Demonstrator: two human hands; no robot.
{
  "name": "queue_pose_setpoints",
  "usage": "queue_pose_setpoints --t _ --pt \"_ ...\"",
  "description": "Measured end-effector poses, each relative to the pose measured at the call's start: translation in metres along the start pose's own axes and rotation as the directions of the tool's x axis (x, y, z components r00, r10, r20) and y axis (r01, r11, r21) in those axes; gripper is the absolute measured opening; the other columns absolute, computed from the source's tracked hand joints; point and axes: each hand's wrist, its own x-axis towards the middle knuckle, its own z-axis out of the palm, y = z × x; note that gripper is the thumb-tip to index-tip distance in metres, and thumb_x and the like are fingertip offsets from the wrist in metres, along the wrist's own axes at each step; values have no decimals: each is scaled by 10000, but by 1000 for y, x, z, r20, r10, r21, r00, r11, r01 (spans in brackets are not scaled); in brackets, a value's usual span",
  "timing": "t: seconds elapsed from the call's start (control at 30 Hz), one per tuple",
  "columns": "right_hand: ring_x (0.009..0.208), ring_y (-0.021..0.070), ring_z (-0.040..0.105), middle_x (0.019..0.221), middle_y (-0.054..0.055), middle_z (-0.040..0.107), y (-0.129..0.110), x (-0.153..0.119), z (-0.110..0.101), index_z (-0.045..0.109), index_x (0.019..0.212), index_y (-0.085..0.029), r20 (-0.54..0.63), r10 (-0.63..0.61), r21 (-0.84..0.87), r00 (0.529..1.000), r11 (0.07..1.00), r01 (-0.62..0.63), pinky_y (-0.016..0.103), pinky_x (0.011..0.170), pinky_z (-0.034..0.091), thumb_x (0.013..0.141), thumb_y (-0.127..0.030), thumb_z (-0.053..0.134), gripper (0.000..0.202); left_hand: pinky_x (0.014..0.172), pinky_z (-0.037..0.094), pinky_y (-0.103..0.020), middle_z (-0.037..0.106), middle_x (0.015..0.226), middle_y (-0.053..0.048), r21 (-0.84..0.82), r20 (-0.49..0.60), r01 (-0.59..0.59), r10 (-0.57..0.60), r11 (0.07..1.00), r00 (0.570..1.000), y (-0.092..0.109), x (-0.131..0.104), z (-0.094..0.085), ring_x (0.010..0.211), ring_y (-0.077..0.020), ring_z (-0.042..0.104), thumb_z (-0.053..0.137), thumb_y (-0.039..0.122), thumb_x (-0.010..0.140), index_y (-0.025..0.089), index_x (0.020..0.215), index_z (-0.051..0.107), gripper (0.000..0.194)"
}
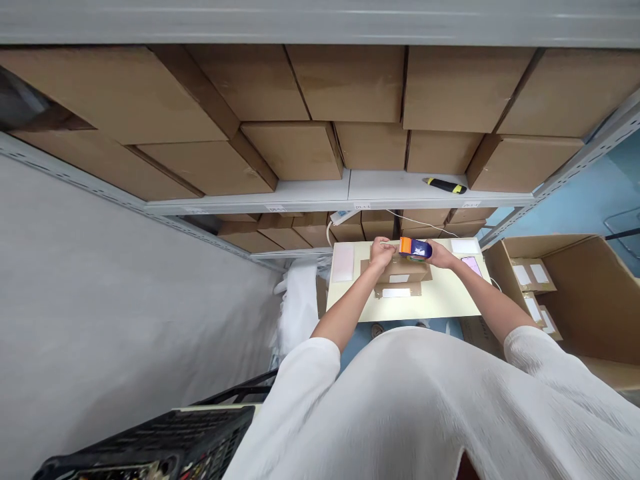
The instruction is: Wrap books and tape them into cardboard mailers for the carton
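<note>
A small cardboard box with open flaps and a white label on its near side sits on the pale yellow table. My right hand is closed around a blue and orange tape dispenser, which is over the box's right top. My left hand is at the box's upper left, its fingers bent together near the top edge; whether they pinch a bit of tape is too small to tell.
Stacked cardboard boxes fill the shelves ahead. A utility knife lies on the shelf. On the table are a phone and a pale pad. A large carton with labelled parcels stands right; a black crate is lower left.
</note>
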Motion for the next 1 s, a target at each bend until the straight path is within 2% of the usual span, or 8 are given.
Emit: queue_pose_setpoints --t 0.13,0.37,0.53,0.63,0.73,1.0 --pt "936 241 698 1110 69 780 -12 7 -3 591 1082 -241 66 -37 -34 997 999 40 315 806 540 803 -380 889 431 854 572 -313 689 817 46 -56 -37 92 -95 994 995 -1 1 -12 827 -174 736 834 32 747 261 1107 496 544" --pt "943 265 730 1109 75 798 -41 16 -13 640 1122 -242 169 -53 -146 984 986 78 323 789 535 812 -355 892 415 865 555 -306 670 819 52 -123 -104 71 -84 990 991 -1 8 -35 844 -167 717 767 -3 747 279 1022 417 527" --pt "938 284 736 1113 97 806 -56 18 -22 662 1136 -238 188 -48 -224 981 970 90 339 798 533 819 -414 925 449 824 546 -289 646 812 72 -72 -129 72 -80 995 988 -11 15 -69 784 -147 686 732 54 751 286 1036 402 494" --pt "920 288 731 1089 107 803 -56 22 -28 660 1114 -234 196 -34 -288 980 953 91 338 770 518 809 -435 938 459 832 540 -288 612 794 81 -49 -199 78 -86 996 976 -19 19 -95 791 -151 685 735 67 706 288 1018 399 509" --pt "939 292 729 1094 116 806 -53 27 -27 667 1105 -232 202 -27 -358 979 928 99 332 770 508 810 -428 943 449 833 539 -300 617 796 72 -84 -220 103 -120 991 968 -28 20 -111 794 -164 686 750 72 667 289 988 402 521" --pt "974 294 753 1132 120 813 -53 36 -15 664 1098 -234 240 -22 -429 970 894 127 334 786 528 852 -516 922 455 916 541 -321 629 802 68 -186 -243 108 -153 977 958 -51 18 -114 882 -188 724 779 42 653 286 963 417 536"
